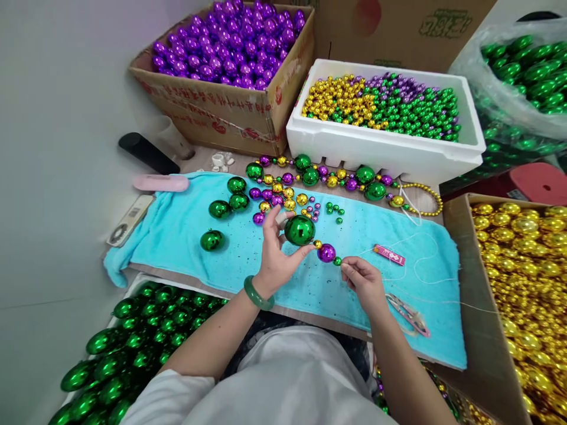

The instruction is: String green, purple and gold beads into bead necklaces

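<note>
Between the fingers and thumb of my left hand [280, 254] sits a large shiny green ball bead [300, 229]. A small gold bead [318, 244], a purple bead [326, 252] and a small green bead [337, 261] line up from it toward my right hand [364, 282]. That hand is pinched closed at the small green bead's end, where thin white string [398, 239] trails off to the right. Whether it grips string or bead is hidden by the fingertips. Loose large green beads [212, 240] and smaller purple, gold and green beads [289, 193] lie left of and beyond my hands.
A blue towel [177, 236] covers the work surface. Thread snips [408, 314] and a pink packet [389, 255] lie right. A finished-looking bead strand [332, 180] runs along the back. Behind stand a carton of purple beads [208, 112] and a white foam box [381, 141]; a gold-bead carton [481, 295] stands right.
</note>
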The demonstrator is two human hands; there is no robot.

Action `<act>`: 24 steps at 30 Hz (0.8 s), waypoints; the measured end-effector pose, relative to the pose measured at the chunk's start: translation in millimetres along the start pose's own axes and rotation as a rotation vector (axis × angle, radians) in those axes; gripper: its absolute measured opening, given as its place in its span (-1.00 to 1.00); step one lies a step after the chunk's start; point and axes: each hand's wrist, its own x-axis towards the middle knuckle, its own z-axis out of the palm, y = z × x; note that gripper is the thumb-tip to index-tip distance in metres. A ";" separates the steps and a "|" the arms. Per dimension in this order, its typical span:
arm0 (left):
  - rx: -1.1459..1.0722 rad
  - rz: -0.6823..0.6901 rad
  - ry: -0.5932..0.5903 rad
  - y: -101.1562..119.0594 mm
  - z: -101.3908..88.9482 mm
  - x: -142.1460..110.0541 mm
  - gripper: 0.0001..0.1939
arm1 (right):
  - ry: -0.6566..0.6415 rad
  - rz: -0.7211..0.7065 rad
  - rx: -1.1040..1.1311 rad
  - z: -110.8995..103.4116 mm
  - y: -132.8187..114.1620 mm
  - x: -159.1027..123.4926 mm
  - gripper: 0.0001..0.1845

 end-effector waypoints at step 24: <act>-0.129 -0.148 0.006 6.6 6.1 1.4 -0.28 | -0.103 0.003 0.133 10.7 -4.7 4.8 -0.58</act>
